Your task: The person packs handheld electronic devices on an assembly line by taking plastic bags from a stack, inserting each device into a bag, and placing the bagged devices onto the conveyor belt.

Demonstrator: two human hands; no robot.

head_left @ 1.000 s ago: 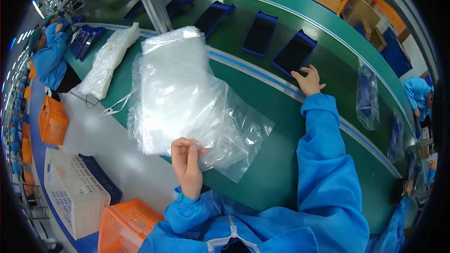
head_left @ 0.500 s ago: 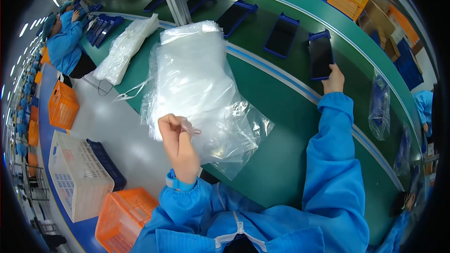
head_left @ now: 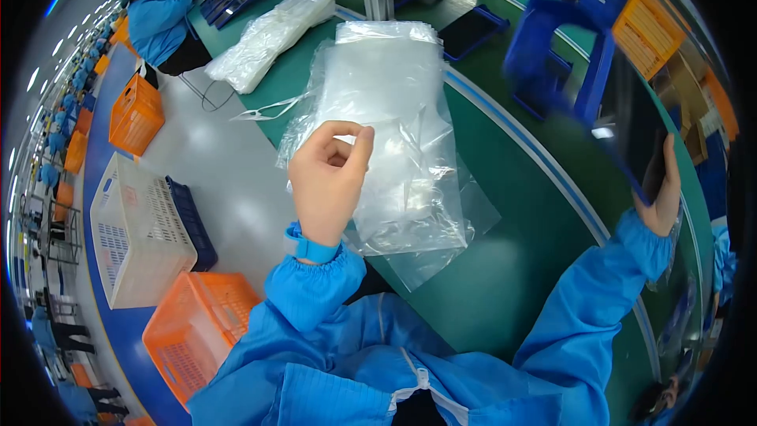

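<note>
1. now, green belt (head_left: 599,177), curving: other framed panels (head_left: 473,31) lie along it.
2. clear bags (head_left: 386,102), one stack: flat on the green bench (head_left: 516,268), before the wearer.
3. blue-framed dark panel (head_left: 635,110), one, blurred: up off the belt since a moment ago, so its pick-up looks complete; held well apart from the stack.
4. right hand (head_left: 662,193): swung outward, gripping the panel's near edge.
5. left hand (head_left: 327,177): curled above the bags; whether it pinches film, i cannot tell.
</note>
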